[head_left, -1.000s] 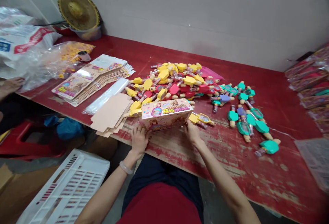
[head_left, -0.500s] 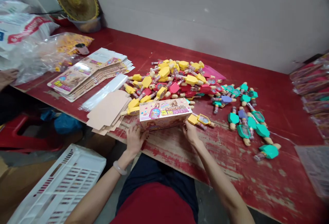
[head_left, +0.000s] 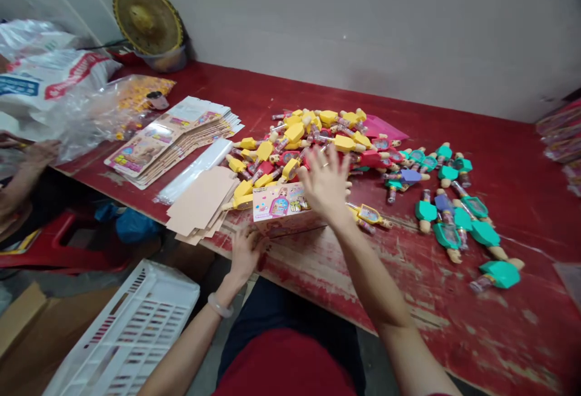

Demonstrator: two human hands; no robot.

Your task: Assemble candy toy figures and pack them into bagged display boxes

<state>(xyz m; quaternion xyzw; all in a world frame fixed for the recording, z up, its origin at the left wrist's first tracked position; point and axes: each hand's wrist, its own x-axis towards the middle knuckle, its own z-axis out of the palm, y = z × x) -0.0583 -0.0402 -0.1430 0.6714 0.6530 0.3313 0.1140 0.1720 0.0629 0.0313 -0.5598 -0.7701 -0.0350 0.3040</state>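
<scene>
A printed cardboard box (head_left: 285, 224) lies on the red table in front of me, its patterned top partly covered by my right hand (head_left: 325, 185). That hand is raised with its fingers spread, over the box's right part; whether it touches the box I cannot tell. Close to the box's lower left corner, my left hand (head_left: 245, 252) rests by the table edge with loosely bent fingers and nothing visible in them. Just behind the box is a heap of small plastic toys (head_left: 295, 132), mostly yellow and red. Green toys (head_left: 448, 234) lie scattered to the right.
Left of the box are beige card sheets (head_left: 202, 199), clear plastic sleeves (head_left: 195, 169) and a stack of printed flat boxes (head_left: 154, 135). A white crate (head_left: 149, 317) and red stool (head_left: 86, 244) stand below. Another person's hand (head_left: 40, 154) shows at far left.
My right hand has left the box's right end and risen over its top, fingers now spread. The left hand stays near the box's left corner. The view has shifted slightly left.
</scene>
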